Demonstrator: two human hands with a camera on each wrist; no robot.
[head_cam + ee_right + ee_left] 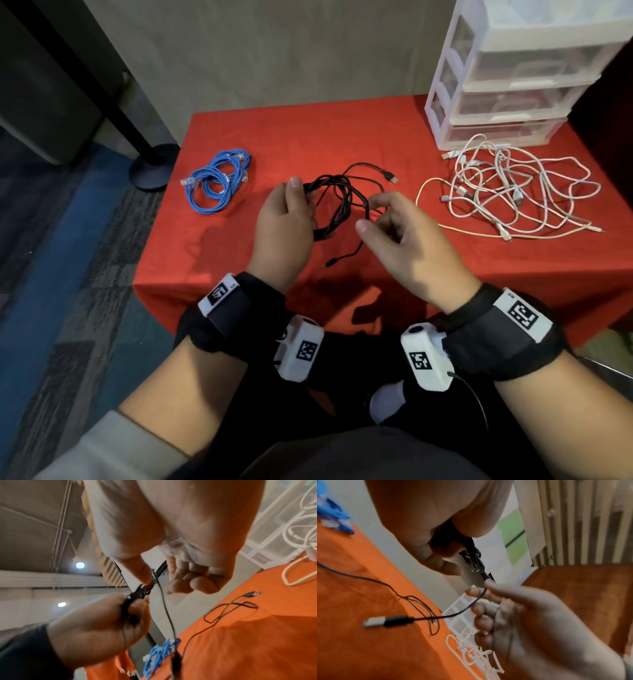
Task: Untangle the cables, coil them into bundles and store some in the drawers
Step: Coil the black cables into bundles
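Note:
A half-coiled black USB cable point(337, 202) hangs between both hands above the red table point(239, 240). My left hand point(286, 219) grips the bundled loops on the left, thumb on top. My right hand point(383, 219) pinches one black strand point(482, 595) at the coil's right side. One silver plug point(392, 178) lies behind the coil and a small end point(330, 263) dangles near the front edge. Blue network cables point(217, 180) lie coiled at the left. A tangled pile of white cables point(507, 192) spreads at the right, in front of the white drawer unit point(507, 75).
The drawer unit stands at the table's back right corner with its drawers pushed in. A black pole with a round base point(150, 168) stands on the carpet left of the table. The table's front edge is close to my wrists.

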